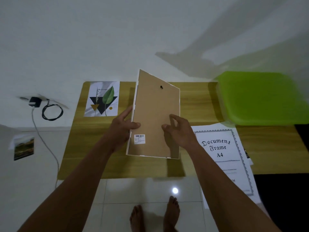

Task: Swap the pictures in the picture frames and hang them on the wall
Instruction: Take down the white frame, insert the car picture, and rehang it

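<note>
A white picture frame shows its brown backing board, with a hanging notch near the top and a barcode sticker low on the left; it stands tilted on the wooden table. My left hand grips the frame's left edge, thumb on the backing. My right hand hovers over the backing's right part with fingers loosely curled, holding nothing. A leaf print lies flat to the left of the frame. A "Document Frame A4" sheet lies to the right, hanging over the table's front edge.
A green plastic lid sits at the table's back right. On the floor to the left lie a charger with coiled cable and a landscape photo. White wall stands behind the table. My bare feet are on tiles below.
</note>
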`<state>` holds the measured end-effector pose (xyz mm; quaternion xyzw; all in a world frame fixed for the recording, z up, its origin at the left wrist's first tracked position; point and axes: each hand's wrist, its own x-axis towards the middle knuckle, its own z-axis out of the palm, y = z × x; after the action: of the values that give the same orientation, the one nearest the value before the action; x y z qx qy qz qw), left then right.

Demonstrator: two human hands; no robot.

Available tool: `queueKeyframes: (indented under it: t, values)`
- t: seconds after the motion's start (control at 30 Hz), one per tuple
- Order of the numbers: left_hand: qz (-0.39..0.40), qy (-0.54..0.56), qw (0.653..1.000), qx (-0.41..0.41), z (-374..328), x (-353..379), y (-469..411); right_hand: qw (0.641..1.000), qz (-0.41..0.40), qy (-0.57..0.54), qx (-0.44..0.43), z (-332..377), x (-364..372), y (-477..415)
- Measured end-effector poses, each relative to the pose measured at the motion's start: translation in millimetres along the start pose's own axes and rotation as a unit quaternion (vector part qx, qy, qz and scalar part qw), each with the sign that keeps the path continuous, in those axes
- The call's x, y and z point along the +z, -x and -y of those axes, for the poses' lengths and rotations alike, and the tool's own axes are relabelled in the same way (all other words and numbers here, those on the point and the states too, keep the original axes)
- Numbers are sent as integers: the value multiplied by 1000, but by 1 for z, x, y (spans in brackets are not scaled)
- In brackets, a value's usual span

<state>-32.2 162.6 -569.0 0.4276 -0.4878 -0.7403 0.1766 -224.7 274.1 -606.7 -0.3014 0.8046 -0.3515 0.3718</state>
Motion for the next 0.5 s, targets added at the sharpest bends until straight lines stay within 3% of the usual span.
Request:
queueKeyframes:
  t: [0.33, 0.5]
  values:
    - [85, -67, 993, 38, -23, 32, 30, 989, 86, -108, -53, 87, -12, 33]
    - [113, -98, 985, 83, -31, 56, 51, 987, 72, -121, -78, 110, -34, 49]
